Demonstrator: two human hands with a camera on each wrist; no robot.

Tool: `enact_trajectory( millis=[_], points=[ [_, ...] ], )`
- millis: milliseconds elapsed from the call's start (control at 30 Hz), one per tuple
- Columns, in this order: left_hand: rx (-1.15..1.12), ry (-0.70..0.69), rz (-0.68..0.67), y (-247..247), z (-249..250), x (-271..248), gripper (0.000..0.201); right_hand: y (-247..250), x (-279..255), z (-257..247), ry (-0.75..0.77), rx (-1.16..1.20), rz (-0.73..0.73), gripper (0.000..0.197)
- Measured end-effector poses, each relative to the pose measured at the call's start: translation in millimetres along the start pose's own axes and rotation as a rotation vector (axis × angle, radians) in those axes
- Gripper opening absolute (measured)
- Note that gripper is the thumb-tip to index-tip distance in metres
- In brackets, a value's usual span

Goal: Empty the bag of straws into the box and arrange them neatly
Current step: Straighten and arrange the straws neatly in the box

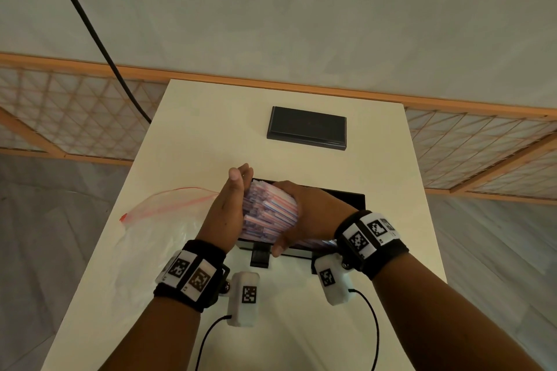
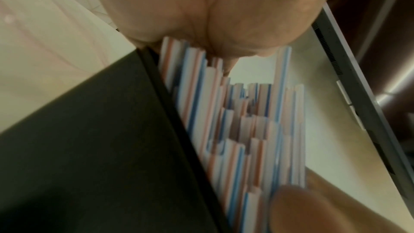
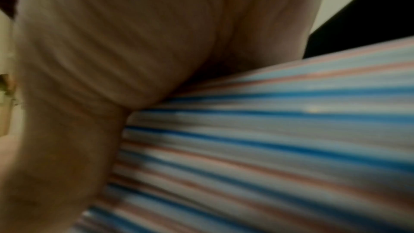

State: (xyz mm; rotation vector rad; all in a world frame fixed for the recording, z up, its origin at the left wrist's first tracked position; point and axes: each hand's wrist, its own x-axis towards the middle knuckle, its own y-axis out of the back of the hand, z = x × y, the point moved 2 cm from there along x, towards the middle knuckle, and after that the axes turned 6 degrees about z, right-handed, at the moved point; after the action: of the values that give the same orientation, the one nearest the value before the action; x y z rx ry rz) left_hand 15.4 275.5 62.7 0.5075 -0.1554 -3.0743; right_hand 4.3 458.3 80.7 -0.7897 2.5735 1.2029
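Note:
A thick bundle of red, white and blue striped straws sits over the open black box at the middle of the table. My right hand grips the bundle from above, thumb at the near side. My left hand stands flat with straight fingers against the straws' left ends. The clear zip bag lies flat to the left with nothing visible inside. In the left wrist view the straw ends are uneven beside the box wall. The right wrist view is filled by blurred straws under my palm.
The black box lid lies flat at the far middle of the white table. A black latch juts from the box's near side. A black cable hangs at the upper left. Table edges drop off on both sides.

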Motion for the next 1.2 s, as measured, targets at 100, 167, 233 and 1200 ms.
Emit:
enact_trajectory(
  millis=[100,167,233,1200],
  points=[
    [0.039,-0.01,-0.013,0.6,3.6,2.5,0.131,-1.1,0.8,-1.6,0.022,-0.195,0.091,0.108],
    [0.019,-0.01,0.011,0.3,2.1,3.6,0.127,-3.9,-0.3,-1.4,0.022,-0.284,0.153,0.105],
    [-0.014,-0.017,0.045,-0.1,-3.3,3.8,0.115,-8.7,-1.5,0.1,0.008,-0.276,0.153,0.103],
    [0.041,-0.318,0.224,-10.5,-26.4,-26.8,0.087,0.1,-5.1,0.5,0.001,0.057,-0.03,0.103]
  ],
)
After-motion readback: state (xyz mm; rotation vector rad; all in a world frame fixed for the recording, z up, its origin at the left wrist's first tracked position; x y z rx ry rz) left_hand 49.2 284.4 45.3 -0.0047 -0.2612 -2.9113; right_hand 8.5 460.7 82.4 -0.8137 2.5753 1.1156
